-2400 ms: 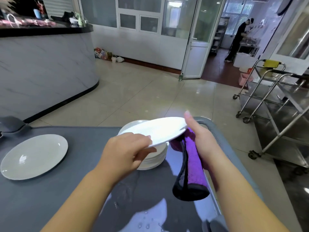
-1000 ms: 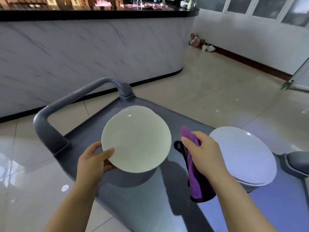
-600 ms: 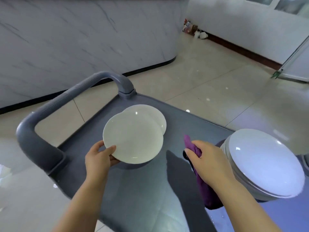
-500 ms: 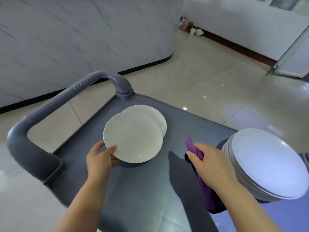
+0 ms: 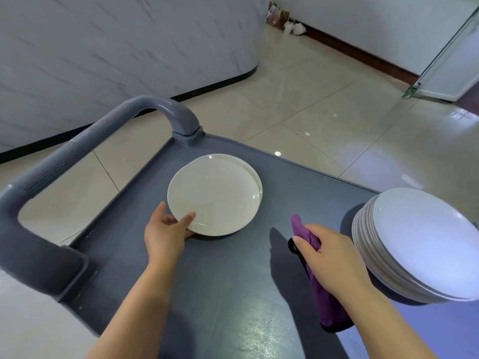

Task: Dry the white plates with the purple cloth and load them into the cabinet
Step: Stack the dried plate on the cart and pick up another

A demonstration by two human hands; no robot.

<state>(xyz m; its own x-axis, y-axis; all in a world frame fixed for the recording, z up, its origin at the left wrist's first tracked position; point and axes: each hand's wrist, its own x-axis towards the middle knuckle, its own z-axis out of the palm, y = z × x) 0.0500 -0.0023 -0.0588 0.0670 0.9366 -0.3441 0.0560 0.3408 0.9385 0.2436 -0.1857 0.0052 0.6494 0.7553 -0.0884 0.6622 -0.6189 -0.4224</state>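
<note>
A white plate (image 5: 215, 194) lies almost squarely on top of another white plate, whose rim (image 5: 255, 178) shows at its right edge, on the grey cart top (image 5: 220, 275). My left hand (image 5: 166, 233) grips the upper plate's near-left rim, thumb on top. My right hand (image 5: 328, 257) holds the purple cloth (image 5: 321, 304), which hangs down with a black edge. A stack of several white plates (image 5: 417, 242) stands on the cart at the right, just beyond my right hand.
The cart's grey handle (image 5: 77, 143) arches at the left. Beyond it are tiled floor (image 5: 311, 99), a curved marble counter front (image 5: 103, 47), and a glass door's corner (image 5: 445, 71) at the upper right.
I turned from the plate stack to the cart's left end, carrying the plate. Over the last half second my left hand lowered it onto the lone plate there.
</note>
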